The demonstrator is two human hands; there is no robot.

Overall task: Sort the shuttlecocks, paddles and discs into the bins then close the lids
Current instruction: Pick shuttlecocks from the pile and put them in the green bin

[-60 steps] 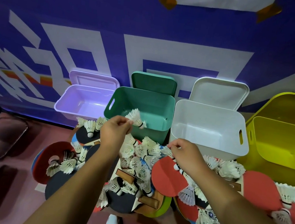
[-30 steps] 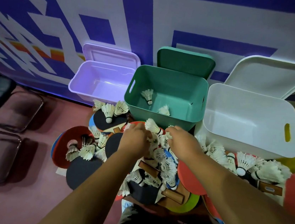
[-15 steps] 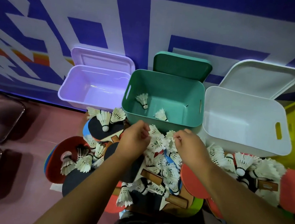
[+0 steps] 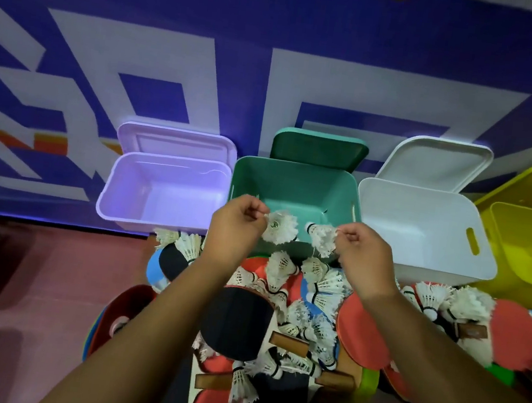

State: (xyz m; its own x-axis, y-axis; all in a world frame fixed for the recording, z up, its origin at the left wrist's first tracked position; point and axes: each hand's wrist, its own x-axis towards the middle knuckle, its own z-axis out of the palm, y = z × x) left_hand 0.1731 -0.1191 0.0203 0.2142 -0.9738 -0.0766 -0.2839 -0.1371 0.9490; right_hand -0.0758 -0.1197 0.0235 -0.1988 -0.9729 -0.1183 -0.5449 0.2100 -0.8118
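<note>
**Blue wall, four open bins: two shuttlecocks up at the green one**

Blue wall with a white block pattern (image 4: 280, 19) behind, dark red floor (image 4: 31, 273) below. Bins in a row against the wall, from my left: lilac plastic bin (image 4: 165, 195), green plastic bin (image 4: 293, 184), white plastic bin (image 4: 422, 227), yellow plastic bin (image 4: 526, 253), the last cut off by the frame edge. All four are open. The lilac lid (image 4: 178, 142), green lid (image 4: 319, 149) and white lid (image 4: 437, 162) stand tilted back behind their bins.

The unsorted pile sits just in front of the bins. It includes a red-faced paddle (image 4: 365, 334), a black-faced paddle with a wooden handle (image 4: 236, 321), flat coloured discs (image 4: 369, 385) poking out at the edges, and loose white shuttlecocks scattered over the top.

Hands: my left hand (image 4: 234, 227) pinches one white feathered shuttlecock (image 4: 279, 228) by the edge of its skirt. My right hand (image 4: 362, 253) pinches a second white feathered shuttlecock (image 4: 322, 238) by its feathers, cork end pointing left. Both are held over the near rim of the green bin, close together but not touching.

Change: half a second ago both hands were down in the pile with fingers among the feathers. Now both are raised to the bin mouth, each carrying one.

Reading: the pick is done and the drop is next. Green is serving as the shuttlecock bin, since two lay in it a moment ago, though my hands now hide that part of its floor. The pile looks barely reduced and I see no paddles or discs in any bin, so I judge the task to be at an early stage. Lids come last.
</note>
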